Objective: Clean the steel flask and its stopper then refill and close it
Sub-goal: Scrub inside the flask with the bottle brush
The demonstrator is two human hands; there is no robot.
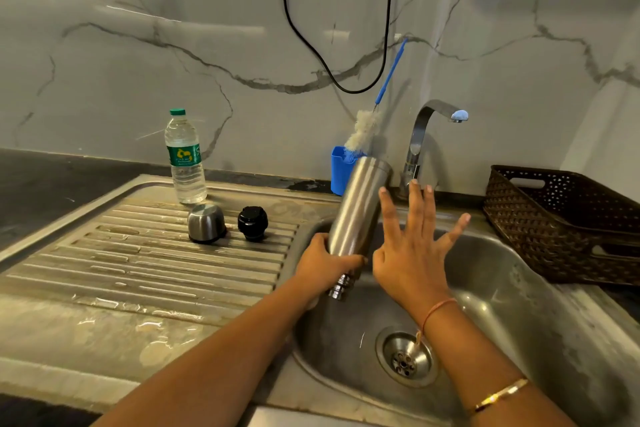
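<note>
Steel sink [519,305] set in a dark counter; grey-veined marble wall behind, black cable [311,45] hanging in a loop.

Steel flask [356,211] is held inverted and tilted over the basin's left edge, mouth down. Left hand [322,262] grips it near the neck. Right hand [412,253] is flat, fingers spread, just beside the flask at its 3 o'clock; contact cannot be confirmed.

Ribbed drainboard [138,270] is wet and stained. On it, at the flask's 9 o'clock, stand the black stopper [252,222] and steel cup [206,222], with a water bottle [184,159] at 10 o'clock. The tap [426,135] is at 1 o'clock and a brown basket [554,229] at 3 o'clock.
</note>
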